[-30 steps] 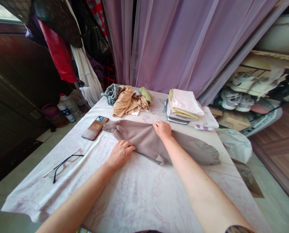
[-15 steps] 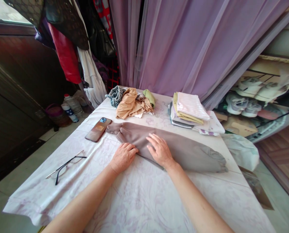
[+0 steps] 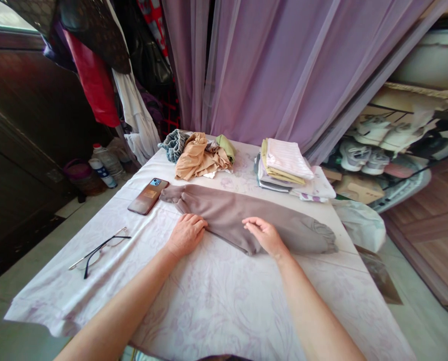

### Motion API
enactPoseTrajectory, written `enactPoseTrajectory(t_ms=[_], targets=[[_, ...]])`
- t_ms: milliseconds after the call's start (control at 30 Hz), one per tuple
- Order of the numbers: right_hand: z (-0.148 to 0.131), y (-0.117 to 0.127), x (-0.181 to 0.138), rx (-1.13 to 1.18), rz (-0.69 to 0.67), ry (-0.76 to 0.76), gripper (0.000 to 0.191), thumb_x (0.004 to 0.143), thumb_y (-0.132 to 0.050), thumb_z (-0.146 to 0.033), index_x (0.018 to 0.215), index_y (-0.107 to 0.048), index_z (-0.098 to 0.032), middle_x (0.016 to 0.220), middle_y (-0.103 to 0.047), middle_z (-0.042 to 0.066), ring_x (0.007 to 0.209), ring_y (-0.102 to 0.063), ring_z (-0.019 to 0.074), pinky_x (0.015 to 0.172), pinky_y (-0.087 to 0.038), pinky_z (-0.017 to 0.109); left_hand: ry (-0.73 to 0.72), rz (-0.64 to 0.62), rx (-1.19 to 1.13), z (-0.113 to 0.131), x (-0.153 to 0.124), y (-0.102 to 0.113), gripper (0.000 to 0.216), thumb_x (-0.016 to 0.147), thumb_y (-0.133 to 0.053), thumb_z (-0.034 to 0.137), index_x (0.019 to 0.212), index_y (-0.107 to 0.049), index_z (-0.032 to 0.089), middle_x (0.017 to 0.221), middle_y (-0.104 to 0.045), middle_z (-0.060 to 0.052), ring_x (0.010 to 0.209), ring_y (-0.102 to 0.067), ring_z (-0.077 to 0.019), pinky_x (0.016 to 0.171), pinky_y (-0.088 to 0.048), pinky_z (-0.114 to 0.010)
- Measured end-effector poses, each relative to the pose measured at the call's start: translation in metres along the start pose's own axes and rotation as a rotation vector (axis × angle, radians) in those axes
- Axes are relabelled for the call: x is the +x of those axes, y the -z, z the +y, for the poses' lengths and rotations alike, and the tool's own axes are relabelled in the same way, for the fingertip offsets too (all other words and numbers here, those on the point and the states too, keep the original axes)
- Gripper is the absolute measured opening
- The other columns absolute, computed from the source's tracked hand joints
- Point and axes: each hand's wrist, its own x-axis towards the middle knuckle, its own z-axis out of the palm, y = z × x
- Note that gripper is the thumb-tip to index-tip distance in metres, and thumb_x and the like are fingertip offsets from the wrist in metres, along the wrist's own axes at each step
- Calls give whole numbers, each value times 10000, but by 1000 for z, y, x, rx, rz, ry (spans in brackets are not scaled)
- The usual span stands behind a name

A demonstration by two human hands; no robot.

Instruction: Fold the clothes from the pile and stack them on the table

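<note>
Grey-brown trousers [image 3: 224, 208], folded into a long strip, lie across the middle of the table, gathered at both ends. My left hand [image 3: 186, 233] rests at their near edge, left of the middle, its fingers bent slightly over the cloth and not pinching it. Over the middle of the strip is my right hand [image 3: 265, 235], palm turned inward, fingers loosely bent and nothing visible in them. Whether its fingertips touch the fabric I cannot tell. The near edge of the trousers bulges out between my hands.
A phone [image 3: 148, 196] lies by the trousers' left end, with eyeglasses [image 3: 99, 250] nearer on the left. At the back are a crumpled clothes heap [image 3: 199, 155] and a folded clothes stack [image 3: 286, 163]. A purple curtain [image 3: 261, 70] hangs behind; a shoe rack [image 3: 389, 135] stands right.
My right hand has shifted right along the trousers and turned onto its side, fingers less spread. My left hand stays at the near edge. The whole view has shifted slightly.
</note>
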Motion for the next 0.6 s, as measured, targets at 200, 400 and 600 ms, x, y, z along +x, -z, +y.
enactPoseTrajectory(t_ms=[200,400,600], targets=[[1,0,-47,-271,-68,225,80,794,-628,-245,822,-703,-243,919,-714,35,848,-655,184,784,-494,316,14,-7,18,1,1,0,163,923,-478,202,990,-623,233,1054,-675,-46,991,-587,-218,918,-423,-401],[4,-9,-54,-469,-20,337,80,812,-625,-189,770,-672,-238,845,-687,19,813,-618,173,783,-452,314,108,19,47,2,2,3,154,879,-494,198,950,-628,225,1047,-677,-57,996,-593,-237,912,-434,-410],[8,-16,-53,-511,74,371,154,868,-566,-231,729,-628,-216,796,-665,22,785,-600,170,759,-421,298,177,34,143,-9,5,16,198,919,-467,297,922,-646,214,997,-699,-68,969,-622,-242,897,-432,-404]])
